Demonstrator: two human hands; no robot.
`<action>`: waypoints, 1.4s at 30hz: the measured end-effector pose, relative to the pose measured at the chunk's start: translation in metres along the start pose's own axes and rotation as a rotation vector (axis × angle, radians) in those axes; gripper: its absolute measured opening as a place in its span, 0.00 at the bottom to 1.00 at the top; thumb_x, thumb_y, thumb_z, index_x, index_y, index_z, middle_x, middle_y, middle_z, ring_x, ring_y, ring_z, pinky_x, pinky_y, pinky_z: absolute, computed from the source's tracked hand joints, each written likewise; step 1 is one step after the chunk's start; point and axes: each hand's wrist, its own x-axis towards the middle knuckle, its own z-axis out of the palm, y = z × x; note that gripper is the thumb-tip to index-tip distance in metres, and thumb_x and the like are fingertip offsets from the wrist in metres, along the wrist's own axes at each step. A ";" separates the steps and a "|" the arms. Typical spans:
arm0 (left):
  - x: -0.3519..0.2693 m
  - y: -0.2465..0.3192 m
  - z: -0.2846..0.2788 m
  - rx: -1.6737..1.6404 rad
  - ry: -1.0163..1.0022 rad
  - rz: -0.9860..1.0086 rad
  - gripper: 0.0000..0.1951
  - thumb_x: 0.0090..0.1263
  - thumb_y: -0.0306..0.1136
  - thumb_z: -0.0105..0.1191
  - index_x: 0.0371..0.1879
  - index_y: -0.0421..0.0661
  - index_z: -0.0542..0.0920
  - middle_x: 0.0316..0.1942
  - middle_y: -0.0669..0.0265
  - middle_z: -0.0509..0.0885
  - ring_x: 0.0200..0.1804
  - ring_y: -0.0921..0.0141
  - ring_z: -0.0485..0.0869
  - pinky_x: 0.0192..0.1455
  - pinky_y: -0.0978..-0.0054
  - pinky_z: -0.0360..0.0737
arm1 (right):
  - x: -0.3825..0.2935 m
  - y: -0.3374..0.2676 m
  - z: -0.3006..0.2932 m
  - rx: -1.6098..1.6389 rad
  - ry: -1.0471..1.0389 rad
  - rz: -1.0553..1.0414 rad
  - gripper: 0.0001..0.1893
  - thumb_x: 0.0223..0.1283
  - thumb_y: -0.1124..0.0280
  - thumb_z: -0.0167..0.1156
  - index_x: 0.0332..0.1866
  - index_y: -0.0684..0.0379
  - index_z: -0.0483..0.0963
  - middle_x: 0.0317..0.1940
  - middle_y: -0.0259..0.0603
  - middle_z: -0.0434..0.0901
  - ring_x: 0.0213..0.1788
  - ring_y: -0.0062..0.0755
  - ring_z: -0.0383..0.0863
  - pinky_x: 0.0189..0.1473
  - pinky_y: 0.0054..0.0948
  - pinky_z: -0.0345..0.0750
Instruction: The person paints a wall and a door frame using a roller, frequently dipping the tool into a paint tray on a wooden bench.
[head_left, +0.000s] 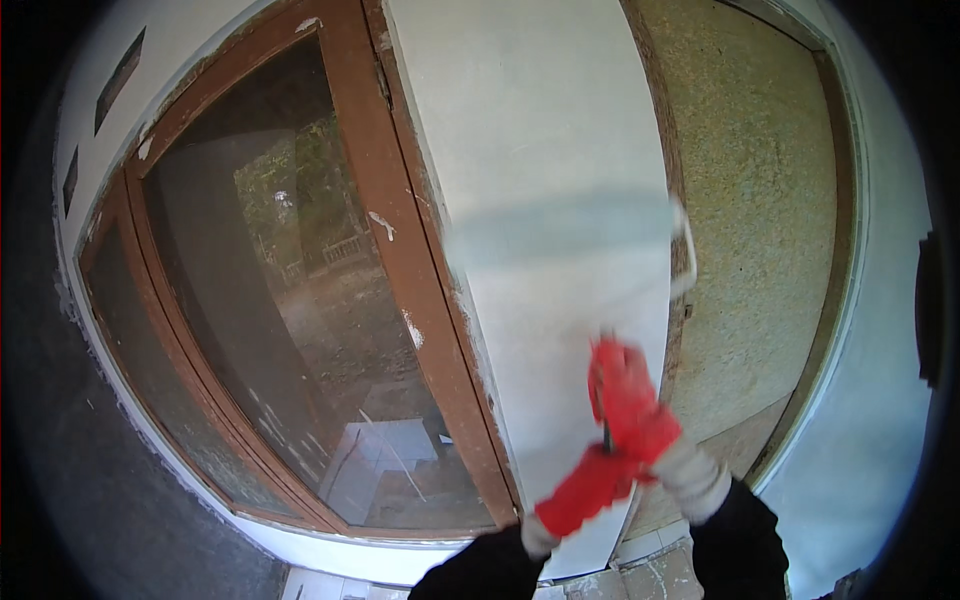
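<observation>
A paint roller (562, 229), blurred by motion, lies sideways across the white wall strip (540, 97) between a window and a doorway. Its wire frame (690, 259) loops around the roller's right end, past the wall's edge. My right hand (634, 397), in a red glove, grips the roller's handle. Lower on the same handle, my left hand (589, 484) is closed around it, also red-gloved. Between the two hands a short dark piece of the handle (607, 439) shows; the rest is hidden by the gloves.
On the left stands a brown wooden window frame (420, 322) with white paint spots and reflective glass (247, 247). To the right, a speckled yellowish panel (750, 210) fills a wooden doorframe (832, 187). Floor tiles (652, 574) lie below, and a pale wall (855, 465) rises at far right.
</observation>
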 end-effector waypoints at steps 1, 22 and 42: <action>-0.001 0.026 -0.003 -0.104 0.018 0.173 0.15 0.62 0.42 0.50 0.28 0.41 0.81 0.12 0.74 0.69 0.13 0.81 0.64 0.15 0.81 0.57 | 0.013 -0.038 0.008 -0.035 -0.022 -0.053 0.23 0.66 0.52 0.42 0.19 0.56 0.64 0.09 0.29 0.62 0.08 0.21 0.59 0.13 0.27 0.62; 0.011 0.044 -0.046 0.087 0.095 0.305 0.11 0.63 0.34 0.44 0.21 0.45 0.75 0.13 0.73 0.69 0.15 0.79 0.66 0.19 0.81 0.61 | 0.045 -0.027 0.041 -0.290 0.048 -0.477 0.18 0.65 0.55 0.45 0.25 0.57 0.65 0.14 0.33 0.64 0.14 0.25 0.63 0.16 0.28 0.63; 0.053 -0.053 0.067 -0.259 -0.021 0.313 0.13 0.61 0.34 0.56 0.39 0.39 0.76 0.25 0.65 0.81 0.24 0.73 0.81 0.22 0.75 0.74 | -0.038 -0.011 -0.074 0.374 0.051 -0.089 0.19 0.69 0.54 0.40 0.27 0.56 0.63 0.13 0.32 0.63 0.11 0.21 0.60 0.13 0.22 0.63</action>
